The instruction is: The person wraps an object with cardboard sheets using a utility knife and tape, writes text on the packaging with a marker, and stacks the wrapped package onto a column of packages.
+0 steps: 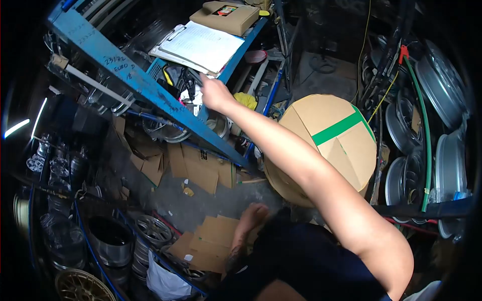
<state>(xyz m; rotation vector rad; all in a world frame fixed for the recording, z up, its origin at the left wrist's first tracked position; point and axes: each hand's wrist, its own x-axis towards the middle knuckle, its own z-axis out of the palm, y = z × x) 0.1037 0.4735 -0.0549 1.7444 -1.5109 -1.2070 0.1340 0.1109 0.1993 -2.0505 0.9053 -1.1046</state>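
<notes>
My right arm stretches across to a blue metal shelf [110,62]. My right hand [216,94] is at the shelf's edge, just below a clipboard with written sheets [206,47]. Its fingers look curled, with one fingertip pointing towards the clipboard's lower corner; whatever they hold is hidden. Beside that hand is a blue basket [156,67] with dark tools and a yellow-handled item [167,76]. My left hand [255,214] hangs low by my body, above flattened cardboard [213,238]. Its fingers are dim and partly hidden.
A round cardboard-wrapped package [301,118] with green tape stands under my right forearm. Wheel rims [442,83] fill the rack at right, and more rims [153,228] sit at lower left. A cardboard box [226,17] lies behind the clipboard. Cardboard pieces [193,168] litter the floor.
</notes>
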